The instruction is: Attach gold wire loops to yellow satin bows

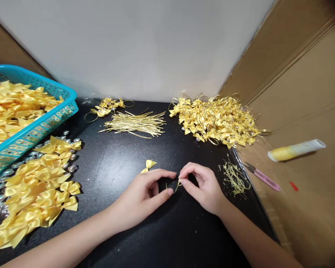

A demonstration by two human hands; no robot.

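My right hand pinches a thin gold cord between thumb and fingertips, where it bends into a small loop. Facing it, my left hand has its thumb and index finger apart. The cord's other end runs by the left thumb tip; whether the thumb touches it I cannot tell. Just behind my left hand lies a yellow ribbon bow, partly covered by the hand. Farther back on the black table is a bundle of cut gold cords.
At left are a blue basket of yellow bows, loose bows and silver beads. Finished-looking bows with cord loops pile at back right, a few more back left. Cord scraps, pink-handled snips and a tube lie right.
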